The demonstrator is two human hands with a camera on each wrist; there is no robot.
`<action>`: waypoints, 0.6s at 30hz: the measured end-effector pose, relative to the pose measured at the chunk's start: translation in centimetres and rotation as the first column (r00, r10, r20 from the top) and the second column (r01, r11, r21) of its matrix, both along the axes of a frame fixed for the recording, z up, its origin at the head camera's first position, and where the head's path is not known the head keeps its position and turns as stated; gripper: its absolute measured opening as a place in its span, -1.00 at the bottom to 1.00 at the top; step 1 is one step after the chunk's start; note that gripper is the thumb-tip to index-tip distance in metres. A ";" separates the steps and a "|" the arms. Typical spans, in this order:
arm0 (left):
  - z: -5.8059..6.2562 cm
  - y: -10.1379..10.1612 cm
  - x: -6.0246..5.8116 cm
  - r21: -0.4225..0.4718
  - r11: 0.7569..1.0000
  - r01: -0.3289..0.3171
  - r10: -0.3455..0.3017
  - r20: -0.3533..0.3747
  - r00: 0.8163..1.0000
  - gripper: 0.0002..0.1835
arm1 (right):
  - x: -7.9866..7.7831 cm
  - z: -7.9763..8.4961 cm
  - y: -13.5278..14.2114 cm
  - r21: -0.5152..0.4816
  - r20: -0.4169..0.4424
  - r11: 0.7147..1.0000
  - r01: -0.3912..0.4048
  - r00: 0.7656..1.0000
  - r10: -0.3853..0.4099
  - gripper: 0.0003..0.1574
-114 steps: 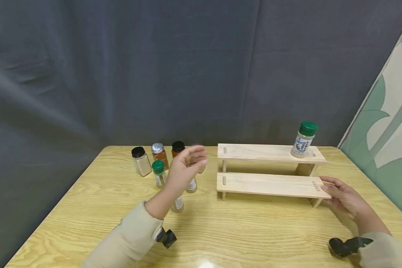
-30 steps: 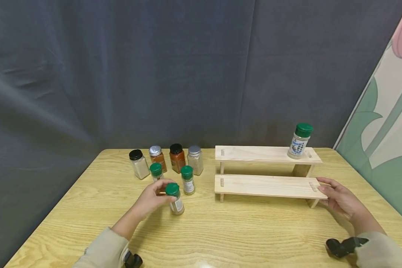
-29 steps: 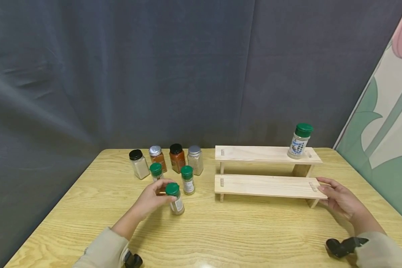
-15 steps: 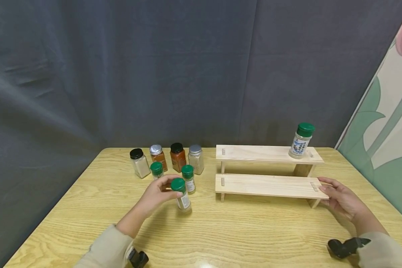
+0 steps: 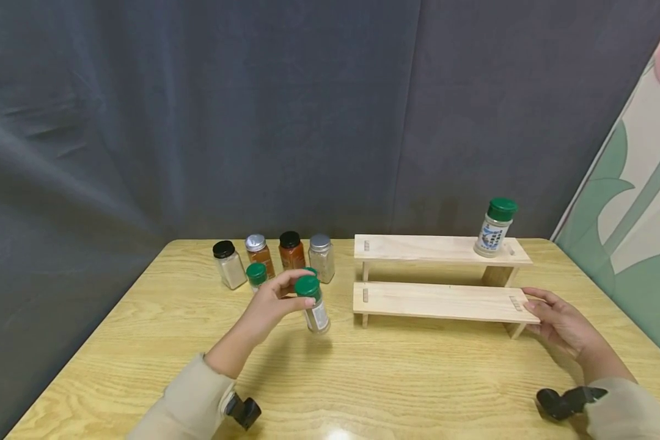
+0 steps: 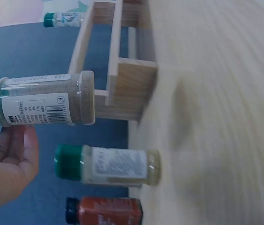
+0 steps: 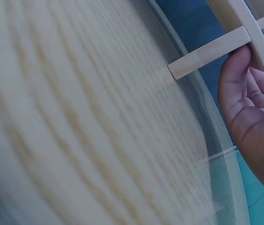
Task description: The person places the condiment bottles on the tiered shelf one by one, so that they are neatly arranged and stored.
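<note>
My left hand [image 5: 269,308] is clamped on a green-capped spice jar of grey-brown powder [image 5: 317,316], fingers and thumb pinching it near the cap. I hold it cap up, its base clear of the wooden table [image 5: 390,385], just to the left of the two-tier wooden rack; a white label with a barcode shows on its side. My right hand [image 5: 562,325] is clamped on the right end of the rack's lower shelf [image 5: 434,300], with the rack standing on the table. Behind that, on the right end of the upper shelf [image 5: 418,248], stands a green-capped jar with a blue-and-white label [image 5: 492,237]. Another green-capped jar with a pale label [image 6: 118,165] stands upright on the table behind the one I hold, mostly hidden from above. Beyond my left fingers is a green-capped jar partly covered by my hand [image 5: 256,273]. At the back, from left to right, stand a black-capped jar of pale powder [image 5: 232,272], a silver-capped jar of orange-brown spice [image 5: 261,260], a black-capped jar of red spice [image 5: 293,255] and a silver-capped jar of pale seasoning [image 5: 322,264]. A dark blue-grey curtain [image 5: 297,122] hangs behind the table.
</note>
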State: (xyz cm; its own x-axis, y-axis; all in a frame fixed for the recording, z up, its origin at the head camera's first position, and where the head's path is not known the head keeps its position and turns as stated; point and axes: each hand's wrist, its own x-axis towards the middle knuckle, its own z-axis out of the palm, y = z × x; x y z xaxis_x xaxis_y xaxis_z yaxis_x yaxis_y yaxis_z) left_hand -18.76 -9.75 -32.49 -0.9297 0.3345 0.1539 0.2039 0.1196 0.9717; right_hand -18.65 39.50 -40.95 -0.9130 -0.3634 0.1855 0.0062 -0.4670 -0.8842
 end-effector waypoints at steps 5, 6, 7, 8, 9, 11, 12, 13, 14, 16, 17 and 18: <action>1.1 0.8 -0.2 0.023 1.000 0.005 -0.004 -0.028 1.000 -0.53 | -0.1 0.0 0.0 -0.016 0.012 1.000 0.006 1.000 -0.006 -0.53; 1.2 0.9 -0.2 0.023 1.000 0.008 -0.007 -0.034 0.999 -0.54 | -0.1 0.0 0.0 -0.019 0.014 1.000 0.006 1.000 -0.005 -0.53; 1.4 1.0 -0.3 0.023 1.000 0.013 -0.012 -0.044 0.999 -0.53 | -0.2 0.0 0.1 -0.020 0.013 1.000 0.002 1.000 -0.001 -0.53; 1.5 1.1 -0.4 0.032 0.999 0.020 -0.018 -0.045 0.999 -0.54 | -0.2 -0.1 0.1 -0.027 0.009 1.000 -0.007 1.000 0.007 -0.53; 1.6 1.2 -0.5 0.040 0.999 0.027 -0.025 -0.045 0.999 -0.55 | -0.2 -0.1 0.2 -0.036 0.005 0.999 -0.017 1.000 0.017 -0.53; 1.9 1.4 -0.6 0.056 0.997 0.044 -0.042 -0.049 0.998 -0.55 | -0.2 -0.1 0.2 -0.050 -0.004 0.998 -0.043 0.999 0.043 -0.52; 2.0 1.5 -0.8 0.063 0.997 0.051 -0.048 -0.049 0.998 -0.55 | -0.3 -0.2 0.3 -0.056 -0.008 0.997 -0.055 0.998 0.055 -0.52; 2.2 1.6 -0.8 0.068 0.996 0.058 -0.055 -0.048 0.997 -0.54 | -0.3 -0.2 0.3 -0.063 -0.012 0.996 -0.068 0.998 0.067 -0.52; 2.4 1.7 -0.9 0.075 0.995 0.061 -0.058 -0.043 0.997 -0.54 | -0.3 -0.2 0.3 -0.075 -0.011 0.994 -0.078 0.997 0.077 -0.52; 2.7 1.9 -1.1 0.071 0.995 0.065 -0.062 -0.047 0.997 -0.53 | -0.3 -0.3 0.3 -0.083 -0.006 0.993 -0.088 0.996 0.087 -0.52; 2.8 2.1 -1.2 0.065 0.996 0.066 -0.063 -0.049 0.997 -0.53 | -0.3 -0.3 0.3 -0.087 -0.003 0.992 -0.088 0.996 0.088 -0.52; 3.0 2.2 -1.3 0.064 0.996 0.068 -0.065 -0.049 0.997 -0.53 | -0.3 -0.3 0.2 -0.088 0.001 0.993 -0.083 0.996 0.084 -0.52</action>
